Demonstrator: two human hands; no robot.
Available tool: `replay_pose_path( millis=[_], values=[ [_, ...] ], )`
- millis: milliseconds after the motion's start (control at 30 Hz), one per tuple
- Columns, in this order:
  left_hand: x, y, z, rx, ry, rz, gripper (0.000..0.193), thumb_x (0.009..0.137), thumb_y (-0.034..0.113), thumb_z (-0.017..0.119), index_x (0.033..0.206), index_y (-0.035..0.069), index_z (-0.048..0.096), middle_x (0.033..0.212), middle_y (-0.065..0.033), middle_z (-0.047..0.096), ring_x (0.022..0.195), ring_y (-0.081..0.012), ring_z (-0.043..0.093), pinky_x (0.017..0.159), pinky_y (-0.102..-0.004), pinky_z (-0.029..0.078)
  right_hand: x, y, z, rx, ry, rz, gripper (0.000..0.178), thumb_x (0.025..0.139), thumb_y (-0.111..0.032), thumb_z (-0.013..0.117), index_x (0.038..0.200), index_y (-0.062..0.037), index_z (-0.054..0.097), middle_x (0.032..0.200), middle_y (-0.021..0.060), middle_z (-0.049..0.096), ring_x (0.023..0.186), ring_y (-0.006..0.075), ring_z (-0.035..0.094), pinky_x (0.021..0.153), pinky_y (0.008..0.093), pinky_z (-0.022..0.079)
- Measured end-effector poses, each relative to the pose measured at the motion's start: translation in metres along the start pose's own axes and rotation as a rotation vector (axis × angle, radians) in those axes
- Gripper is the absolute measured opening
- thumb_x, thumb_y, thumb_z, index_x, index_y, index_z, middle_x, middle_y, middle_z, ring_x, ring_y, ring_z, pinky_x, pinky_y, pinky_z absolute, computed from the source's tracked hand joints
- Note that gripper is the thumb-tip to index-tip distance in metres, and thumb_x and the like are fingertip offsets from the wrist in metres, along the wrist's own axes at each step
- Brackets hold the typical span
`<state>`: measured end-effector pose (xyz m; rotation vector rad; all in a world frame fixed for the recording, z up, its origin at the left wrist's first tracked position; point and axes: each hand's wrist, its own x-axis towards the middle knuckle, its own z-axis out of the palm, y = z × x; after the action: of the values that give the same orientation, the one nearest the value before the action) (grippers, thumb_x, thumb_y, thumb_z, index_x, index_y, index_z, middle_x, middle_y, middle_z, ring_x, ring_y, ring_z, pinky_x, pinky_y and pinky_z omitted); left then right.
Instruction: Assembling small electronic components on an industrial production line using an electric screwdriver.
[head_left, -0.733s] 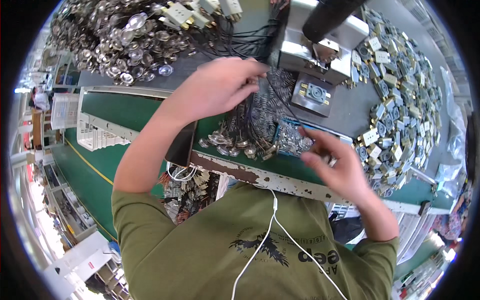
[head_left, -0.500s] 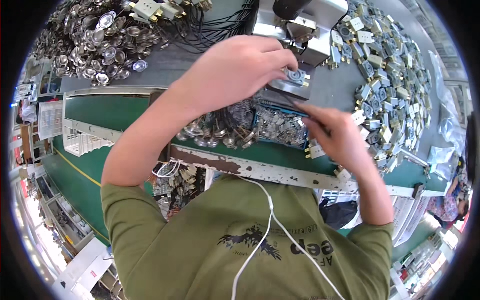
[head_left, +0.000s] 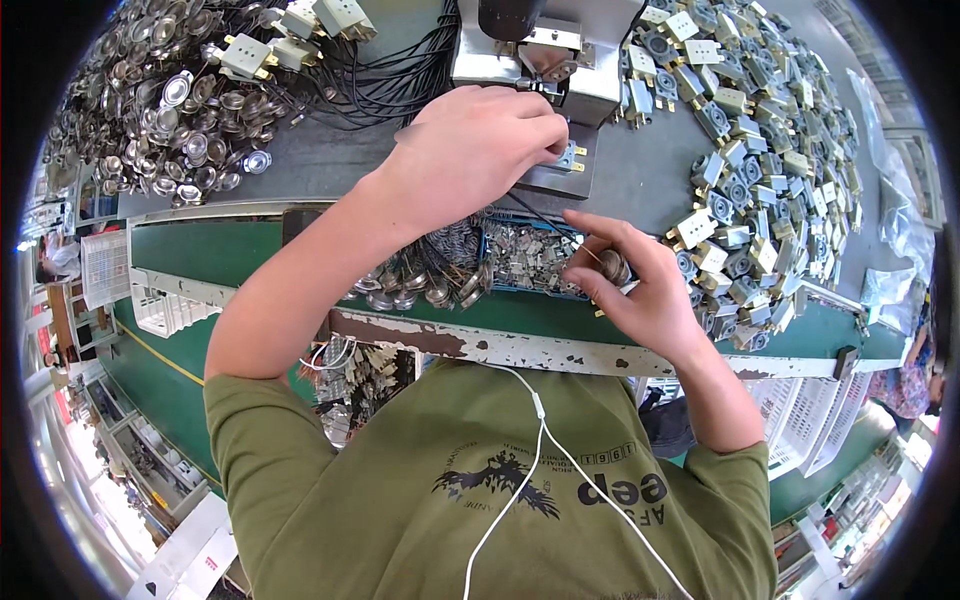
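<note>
My left hand (head_left: pixel 485 150) reaches across the bench with fingers bent down over a small grey component with brass tabs (head_left: pixel 572 158). The component rests on a dark metal block (head_left: pixel 560 182) in front of the press, and the fingertips are partly hidden behind the hand. At the right, my right hand (head_left: pixel 645 290) is curled, a round metal cap (head_left: pixel 613 266) held inside its fingers. A thin dark wire (head_left: pixel 535 208) runs between the block and this hand. Below, a blue tray (head_left: pixel 486 245) holds many small metal pieces.
A metal press (head_left: pixel 553 65) stands ahead of my left hand. Round metal caps (head_left: pixel 175 90) with black wires pile up at the far left, with white blocks (head_left: pixel 245 57) beside them. Grey components (head_left: pixel 745 190) heap at the right. A chipped bench rail (head_left: pixel 480 345) runs along the front.
My right hand has drawn down and back from the block, its fingers opening somewhat, and the round cap now shows. My left hand stays over the component; the whole view has shifted slightly.
</note>
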<state>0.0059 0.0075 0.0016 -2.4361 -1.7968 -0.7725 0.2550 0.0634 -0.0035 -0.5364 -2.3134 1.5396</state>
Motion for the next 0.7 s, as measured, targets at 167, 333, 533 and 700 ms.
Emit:
replay_pose_path(
  millis=[167, 333, 533, 700],
  values=[
    [-0.002, 0.009, -0.018, -0.192, 0.012, -0.089, 0.02, 0.089, 0.023, 0.075, 0.103, 0.009, 0.07, 0.096, -0.0041, 0.069, 0.088, -0.027, 0.069, 0.079, -0.0399, 0.055, -0.009, 0.006, -0.005, 0.029, 0.051, -0.098, 0.048, 0.089, 0.012, 0.07, 0.134, -0.0008, 0.056, 0.11, 0.01, 0.068, 0.094, 0.0153, 0.067, 0.085, 0.029, 0.054],
    [-0.023, 0.012, -0.031, -0.316, -0.114, 0.05, 0.025, 0.089, 0.018, 0.075, 0.112, 0.009, 0.072, 0.086, -0.0078, 0.067, 0.079, -0.0298, 0.065, 0.071, -0.0413, 0.052, 0.004, -0.007, -0.014, 0.095, 0.097, -0.053, 0.033, 0.096, 0.007, 0.065, 0.127, 0.0031, 0.054, 0.11, 0.0127, 0.068, 0.098, 0.0174, 0.067, 0.091, 0.0319, 0.055],
    [-0.024, 0.005, -0.043, -0.227, -0.195, -0.04, 0.014, 0.096, 0.019, 0.063, 0.097, 0.006, 0.069, 0.08, -0.0157, 0.067, 0.081, -0.0362, 0.067, 0.072, -0.0468, 0.053, 0.023, 0.009, -0.013, 0.445, -0.001, 0.185, 0.034, 0.107, -0.01, 0.057, 0.137, 0.0054, 0.053, 0.121, 0.0186, 0.071, 0.111, 0.0216, 0.07, 0.097, 0.0342, 0.056],
    [-0.021, 0.001, -0.056, -0.229, -0.198, -0.052, 0.019, 0.095, 0.021, 0.07, 0.107, 0.006, 0.072, 0.093, -0.0128, 0.072, 0.088, -0.0337, 0.069, 0.076, -0.0427, 0.054, 0.033, 0.008, -0.009, 0.606, -0.065, 0.226, 0.046, 0.111, -0.016, 0.048, 0.15, 0.0074, 0.041, 0.132, 0.0242, 0.066, 0.122, 0.0299, 0.067, 0.107, 0.0423, 0.052]
  ],
)
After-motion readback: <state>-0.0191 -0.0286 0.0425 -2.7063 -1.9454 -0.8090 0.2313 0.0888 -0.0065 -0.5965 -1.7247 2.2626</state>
